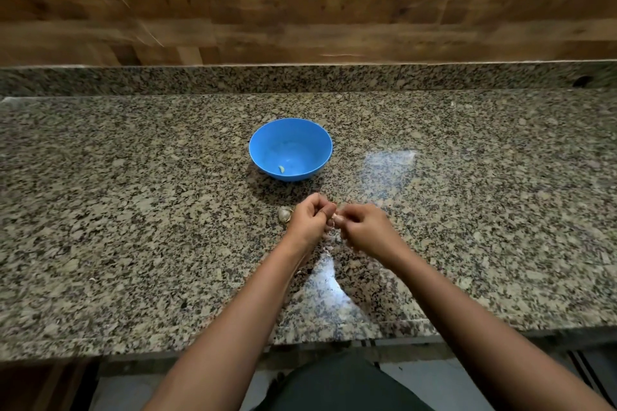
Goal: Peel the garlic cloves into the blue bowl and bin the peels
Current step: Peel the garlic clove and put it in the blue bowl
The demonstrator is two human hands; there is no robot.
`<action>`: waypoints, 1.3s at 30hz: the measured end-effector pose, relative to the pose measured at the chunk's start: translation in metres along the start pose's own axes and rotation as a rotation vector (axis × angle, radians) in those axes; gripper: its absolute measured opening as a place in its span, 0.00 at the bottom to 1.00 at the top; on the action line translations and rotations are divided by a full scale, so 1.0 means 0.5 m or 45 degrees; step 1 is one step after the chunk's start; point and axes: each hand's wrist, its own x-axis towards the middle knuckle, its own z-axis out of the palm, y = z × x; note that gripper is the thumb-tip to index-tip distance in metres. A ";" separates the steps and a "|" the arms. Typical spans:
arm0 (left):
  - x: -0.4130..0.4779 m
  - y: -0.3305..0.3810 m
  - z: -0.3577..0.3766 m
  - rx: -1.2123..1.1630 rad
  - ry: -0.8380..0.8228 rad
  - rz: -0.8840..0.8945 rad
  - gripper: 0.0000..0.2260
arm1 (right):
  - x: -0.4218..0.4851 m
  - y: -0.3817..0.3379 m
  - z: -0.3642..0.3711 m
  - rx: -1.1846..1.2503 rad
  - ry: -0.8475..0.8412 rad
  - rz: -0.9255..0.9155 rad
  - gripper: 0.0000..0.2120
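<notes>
Head view: left hand point(310, 222) and right hand point(362, 227) are pinching one garlic clove point(336, 217) between curled fingertips, ideally pulling its skin off gently.

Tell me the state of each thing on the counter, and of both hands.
blue bowl: upright, holds one clove.
peeled clove: lies in the bowl's bottom.
held clove: between both hands, mostly hidden.
left hand: pinches the held clove.
right hand: pinches the held clove.
garlic piece: skin on, lying left of the left hand.
peel scraps: loose on the counter under the hands.
</notes>
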 end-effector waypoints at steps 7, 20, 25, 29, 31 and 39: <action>0.014 -0.007 0.006 0.064 0.056 -0.092 0.10 | 0.004 0.001 -0.005 -0.023 -0.025 0.096 0.06; 0.018 -0.018 0.007 0.204 0.037 0.122 0.09 | 0.005 0.008 -0.010 0.785 -0.119 0.365 0.08; 0.007 -0.034 0.001 0.513 0.060 0.217 0.08 | 0.000 0.027 0.007 0.396 0.005 0.246 0.08; 0.000 -0.030 -0.001 0.670 0.073 0.378 0.04 | 0.007 0.025 -0.002 0.669 -0.012 0.322 0.09; -0.001 -0.031 -0.001 0.669 0.067 0.386 0.04 | 0.010 0.026 -0.001 0.660 0.073 0.297 0.08; -0.008 -0.036 -0.003 0.305 0.073 0.266 0.03 | 0.014 0.028 -0.001 0.682 0.232 0.247 0.08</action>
